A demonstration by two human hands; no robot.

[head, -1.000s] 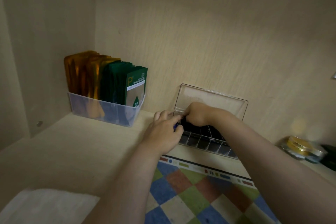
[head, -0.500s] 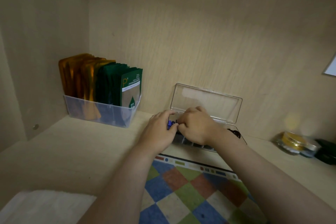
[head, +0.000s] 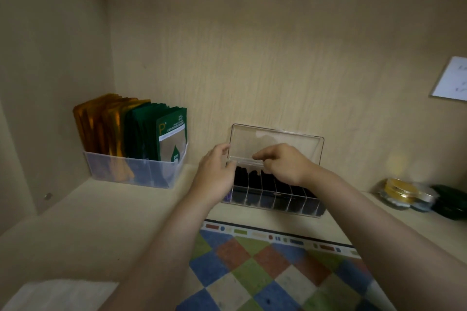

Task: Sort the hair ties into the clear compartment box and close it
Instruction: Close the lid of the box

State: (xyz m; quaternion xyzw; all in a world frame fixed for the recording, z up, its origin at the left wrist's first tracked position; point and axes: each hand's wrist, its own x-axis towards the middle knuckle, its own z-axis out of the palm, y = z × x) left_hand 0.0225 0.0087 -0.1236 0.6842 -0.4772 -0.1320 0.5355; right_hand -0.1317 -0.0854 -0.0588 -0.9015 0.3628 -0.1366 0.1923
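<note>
The clear compartment box (head: 278, 203) stands on the shelf against the back wall. Its clear lid (head: 290, 144) is raised and upright. Dark hair ties (head: 252, 179) fill several of its narrow compartments. My left hand (head: 214, 179) grips the lid's left edge, fingers above and thumb below the corner. My right hand (head: 285, 166) is in front of the lid's lower part, with curled fingers and thumb pinching its lower edge. Both hands hide part of the box's left end.
A translucent bin (head: 131, 171) of gold and green sachets (head: 171, 134) stands at the left. Small gold-lidded jars (head: 401, 192) and a dark green object (head: 449, 204) sit at the right. A checkered mat (head: 265, 272) lies in front, a white cloth (head: 58, 295) at bottom left.
Both hands have risen from the box's left compartments to the lid. The blue item seen between the hands earlier is out of sight.
</note>
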